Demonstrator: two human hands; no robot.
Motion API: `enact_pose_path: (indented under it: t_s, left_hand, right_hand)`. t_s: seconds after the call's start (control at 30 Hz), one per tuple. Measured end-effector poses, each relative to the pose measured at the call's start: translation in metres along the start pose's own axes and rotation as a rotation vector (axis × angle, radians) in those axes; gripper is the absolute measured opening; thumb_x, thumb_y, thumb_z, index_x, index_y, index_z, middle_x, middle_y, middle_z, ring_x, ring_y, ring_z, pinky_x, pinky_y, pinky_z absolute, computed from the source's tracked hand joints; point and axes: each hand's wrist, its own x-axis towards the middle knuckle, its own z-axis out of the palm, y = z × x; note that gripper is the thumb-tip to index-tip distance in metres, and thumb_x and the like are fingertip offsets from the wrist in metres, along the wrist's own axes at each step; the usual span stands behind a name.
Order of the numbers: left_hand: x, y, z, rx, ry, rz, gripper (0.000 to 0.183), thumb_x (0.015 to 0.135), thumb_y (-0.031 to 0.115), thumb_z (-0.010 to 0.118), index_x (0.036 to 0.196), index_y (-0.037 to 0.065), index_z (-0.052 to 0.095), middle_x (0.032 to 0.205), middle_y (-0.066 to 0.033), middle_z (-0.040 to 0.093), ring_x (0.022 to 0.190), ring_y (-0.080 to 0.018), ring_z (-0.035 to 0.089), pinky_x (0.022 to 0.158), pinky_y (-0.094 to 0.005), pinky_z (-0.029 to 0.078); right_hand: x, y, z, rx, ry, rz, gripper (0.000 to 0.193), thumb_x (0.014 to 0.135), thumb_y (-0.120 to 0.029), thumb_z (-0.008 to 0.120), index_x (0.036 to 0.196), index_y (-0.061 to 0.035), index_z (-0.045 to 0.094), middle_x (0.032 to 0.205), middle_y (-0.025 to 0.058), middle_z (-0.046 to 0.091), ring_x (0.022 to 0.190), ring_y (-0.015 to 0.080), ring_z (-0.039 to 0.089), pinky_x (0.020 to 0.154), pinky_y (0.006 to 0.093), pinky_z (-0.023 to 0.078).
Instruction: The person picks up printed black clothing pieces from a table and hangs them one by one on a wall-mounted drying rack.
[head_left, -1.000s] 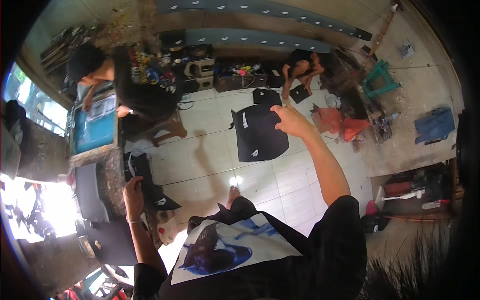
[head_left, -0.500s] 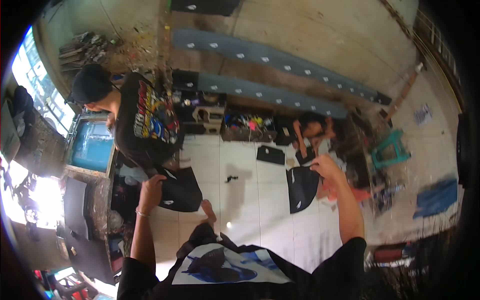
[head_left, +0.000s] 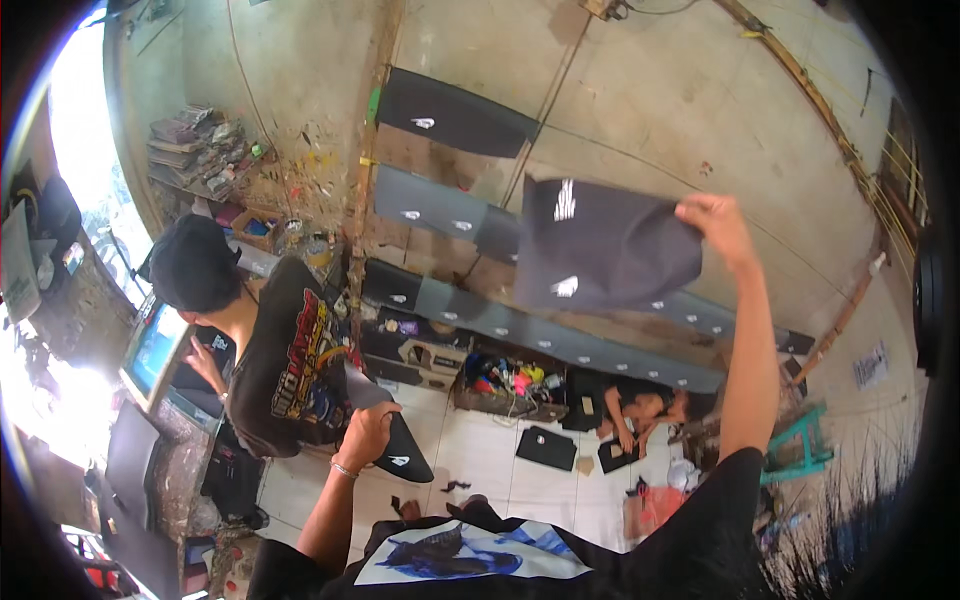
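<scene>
My right hand (head_left: 718, 228) is raised at the right, its fingers pinching one edge of a dark flat panel (head_left: 625, 245) with two white prints. That panel hangs in front of the rows of similar panels and hides part of them. Lower on the left, my left hand (head_left: 367, 438) is closed on a second black panel (head_left: 408, 448), which carries a small white print and hangs down beside the co-worker's back.
Rows of grey and black printed panels (head_left: 510, 328) line the wall. At left a co-worker (head_left: 290, 350) in a black cap leans over a blue-screened frame (head_left: 160, 340). Another person (head_left: 640, 410) sits low near a black panel (head_left: 546, 449) on the floor. A green stool (head_left: 800, 445) stands right.
My right hand has risen with its panel from low over the floor to the wall rows. My left hand has moved slightly right and down, still holding its panel. The view has tilted upward.
</scene>
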Motion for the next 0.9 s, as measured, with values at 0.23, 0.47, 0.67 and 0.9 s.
enact_pose_path:
  t_s: [0.23,0.47,0.67,0.9]
  left_hand:
    - [0.092,0.023,0.031,0.023,0.163,-0.143,0.019,0.083,0.000,0.051,0.095,0.004,0.064,0.081,-0.0214,0.063,0.076,-0.0399,0.061,0.068,-0.0438,0.048]
    - [0.163,0.040,0.071,0.074,0.327,-0.285,0.018,0.083,-0.001,0.052,0.094,0.003,0.065,0.078,-0.0233,0.062,0.072,-0.0394,0.061,0.064,-0.0421,0.048]
    - [0.195,0.061,0.093,0.124,0.370,-0.375,0.020,0.082,-0.003,0.052,0.095,0.002,0.066,0.072,-0.0231,0.061,0.066,-0.0374,0.062,0.060,-0.0388,0.048]
    - [0.223,0.050,0.111,0.102,0.377,-0.288,0.021,0.081,-0.004,0.052,0.094,0.001,0.066,0.069,-0.0221,0.060,0.060,-0.0325,0.062,0.057,-0.0346,0.047]
  right_hand:
    - [0.205,0.037,-0.006,0.457,0.097,-0.160,0.023,0.085,-0.018,0.066,0.099,0.0013,0.066,0.079,-0.0001,0.064,0.064,0.0075,0.053,0.058,0.0232,0.041]
    - [0.293,0.155,0.071,0.581,0.111,-0.215,0.030,0.083,-0.010,0.067,0.112,-0.0023,0.062,0.077,0.0020,0.064,0.061,0.0051,0.055,0.054,0.0210,0.043]
    - [0.298,0.200,0.097,0.811,0.082,-0.102,0.028,0.083,-0.005,0.067,0.110,-0.0025,0.062,0.077,0.0025,0.064,0.062,0.0066,0.057,0.055,0.0206,0.045]
    - [0.309,0.210,0.124,1.129,0.162,0.018,0.020,0.085,-0.003,0.064,0.104,0.0001,0.063,0.083,0.0045,0.064,0.071,0.0097,0.059,0.063,0.0224,0.047]
